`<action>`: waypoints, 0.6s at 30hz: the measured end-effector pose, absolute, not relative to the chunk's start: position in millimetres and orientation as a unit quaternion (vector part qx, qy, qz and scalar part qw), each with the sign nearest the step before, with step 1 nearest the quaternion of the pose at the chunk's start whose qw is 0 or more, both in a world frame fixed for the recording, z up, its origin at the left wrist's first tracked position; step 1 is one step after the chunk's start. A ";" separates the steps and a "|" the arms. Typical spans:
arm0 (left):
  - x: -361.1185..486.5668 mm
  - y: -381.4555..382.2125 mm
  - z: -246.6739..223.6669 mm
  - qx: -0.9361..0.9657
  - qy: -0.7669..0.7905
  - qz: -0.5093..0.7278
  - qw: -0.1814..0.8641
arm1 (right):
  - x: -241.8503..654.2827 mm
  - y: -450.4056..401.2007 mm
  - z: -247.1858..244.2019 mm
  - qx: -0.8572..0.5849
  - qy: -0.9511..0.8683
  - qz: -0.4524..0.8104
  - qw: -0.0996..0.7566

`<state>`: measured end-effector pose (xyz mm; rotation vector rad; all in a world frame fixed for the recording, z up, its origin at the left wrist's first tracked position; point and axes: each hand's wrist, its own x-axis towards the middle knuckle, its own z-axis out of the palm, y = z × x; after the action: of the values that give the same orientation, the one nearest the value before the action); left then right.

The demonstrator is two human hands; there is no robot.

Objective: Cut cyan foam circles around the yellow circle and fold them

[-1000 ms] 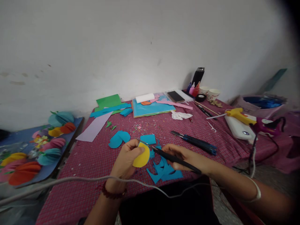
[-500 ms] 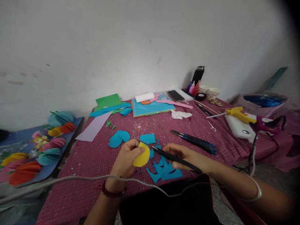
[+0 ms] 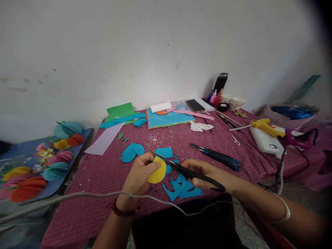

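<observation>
The long metal scissors with black handles (image 3: 199,175) are showing a slightly wider opening than in the earlier frame, while both hands are keeping nearly the same position.

Surroundings: a thin pale cable (image 3: 101,194) is running across the near side of the view, in front of the counter with its red checked cloth (image 3: 85,186), and is crossing the left wrist. Cut blue paper scraps (image 3: 184,190) are lying below and beside the scissors. A blue paper rectangle (image 3: 164,152) is lying just beyond the blades, and overlapping rounded blue paper pieces (image 3: 131,152) are lying beyond the left hand (image 3: 138,173). A dark blue-handled tool with a metal blade (image 3: 220,159) is resting beyond the right hand (image 3: 204,173). Farther back, a pale lavender paper sheet (image 3: 105,140), a stack topped with a bright blue sheet (image 3: 168,119), a crumpled white tissue (image 3: 200,126) and a dark-screened phone (image 3: 195,105) are lying on the cloth. A yellow glue gun (image 3: 268,128) is resting at far right. Multicoloured folded-paper forms (image 3: 55,171) are sitting on a separate blue surface at left.

Workpiece: the rounded yellow paper piece with a blue edge (image 3: 158,172) is sitting between the hands, extending rightward from the left fingertips. The left hand is pinching it between thumb and fingers. The right hand is gripping the scissors by the handles; the blades are crossing the upper end of the paper piece.
</observation>
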<state>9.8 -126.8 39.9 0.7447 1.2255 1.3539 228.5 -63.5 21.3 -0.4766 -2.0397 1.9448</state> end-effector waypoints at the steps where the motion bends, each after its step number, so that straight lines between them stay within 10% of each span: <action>1: 9.9 -126.9 40.2 0.313 0.520 0.573 0.551 | 228.7 -63.5 21.1 -0.166 -0.707 0.673 0.141; 18: 7.1 -125.3 41.8 0.300 0.509 0.581 0.560 | 227.0 -57.0 21.8 -0.191 -0.724 0.648 0.140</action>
<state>7.1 -125.3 41.8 0.7067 1.1996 1.3683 227.0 -57.0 21.8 -0.5523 -2.0909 1.8735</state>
